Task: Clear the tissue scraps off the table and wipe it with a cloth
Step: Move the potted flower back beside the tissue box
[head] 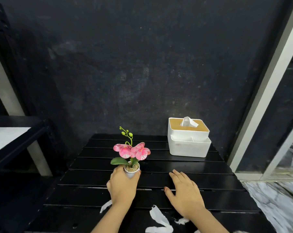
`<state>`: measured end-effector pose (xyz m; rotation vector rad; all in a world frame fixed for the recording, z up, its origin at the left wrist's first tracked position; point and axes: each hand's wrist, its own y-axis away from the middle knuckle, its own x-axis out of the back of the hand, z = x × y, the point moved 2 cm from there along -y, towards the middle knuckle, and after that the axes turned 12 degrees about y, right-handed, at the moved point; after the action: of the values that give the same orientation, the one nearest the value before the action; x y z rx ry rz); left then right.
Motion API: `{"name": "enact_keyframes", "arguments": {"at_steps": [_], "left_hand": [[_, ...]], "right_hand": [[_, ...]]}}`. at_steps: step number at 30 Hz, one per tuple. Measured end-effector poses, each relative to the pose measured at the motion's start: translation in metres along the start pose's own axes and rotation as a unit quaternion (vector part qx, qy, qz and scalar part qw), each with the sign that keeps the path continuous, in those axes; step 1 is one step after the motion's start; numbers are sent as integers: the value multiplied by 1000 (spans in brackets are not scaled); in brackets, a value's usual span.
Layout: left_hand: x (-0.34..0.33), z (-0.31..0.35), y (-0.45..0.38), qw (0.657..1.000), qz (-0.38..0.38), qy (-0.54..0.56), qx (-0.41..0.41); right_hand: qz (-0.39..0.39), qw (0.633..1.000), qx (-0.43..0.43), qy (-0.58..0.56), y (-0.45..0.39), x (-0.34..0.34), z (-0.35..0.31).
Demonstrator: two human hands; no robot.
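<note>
**Two hands on a black slatted table, tissue scraps near the wrists**

The left hand (123, 183) is wrapped around a small white flower pot (132, 171), fingers curled about its body, thumb on the far side. From the pot rise two pink orchid blooms with green leaves and a stem of green buds. The right hand (184, 193) lies flat, palm down, on the table (226, 195), fingers spread and relaxed, holding nothing.

The tissue scraps (159, 217) are white, thin, torn strips, some curled or twisted. They lie nearer the person than both hands. One narrow strip (106, 206) sits just left of the left wrist, partly hidden by the forearm. A longer, bent strip lies between the two forearms, running toward the bottom of the view. A small ragged piece (182, 221) touches or nearly touches the right forearm on its inner side.

Beyond the right hand, well apart from it at the far right corner, stands a white tissue box (188, 143) with a tan lid, a tissue poking up, and an open front tray.

The table is made of dark glossy slats with thin gaps. Between the hands and beyond the right fingertips the slats are bare. The left edge runs close beside the left hand; the right edge is farther out from the right hand, with marbled floor below.
</note>
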<state>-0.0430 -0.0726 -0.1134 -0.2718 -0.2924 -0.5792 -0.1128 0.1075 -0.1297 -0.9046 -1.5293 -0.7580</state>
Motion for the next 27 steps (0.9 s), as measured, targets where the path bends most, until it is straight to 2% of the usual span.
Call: {"name": "enact_keyframes", "arguments": {"at_steps": [6,12,18,27], "left_hand": [[-13,8,-19,997,-43,59,0],[-37,11,-41,995,-71,63,15],[-60,18,-57,994,-102,32,-8],[-87,18,-72,993,-111,47,-20]], "right_hand": [[-32,999,29,1,-26,1,-5],[-17,999,29,4,-50,-1,-5],[-5,999,33,11,-63,-4,-3],[17,999,23,18,-63,-9,-2]]}}
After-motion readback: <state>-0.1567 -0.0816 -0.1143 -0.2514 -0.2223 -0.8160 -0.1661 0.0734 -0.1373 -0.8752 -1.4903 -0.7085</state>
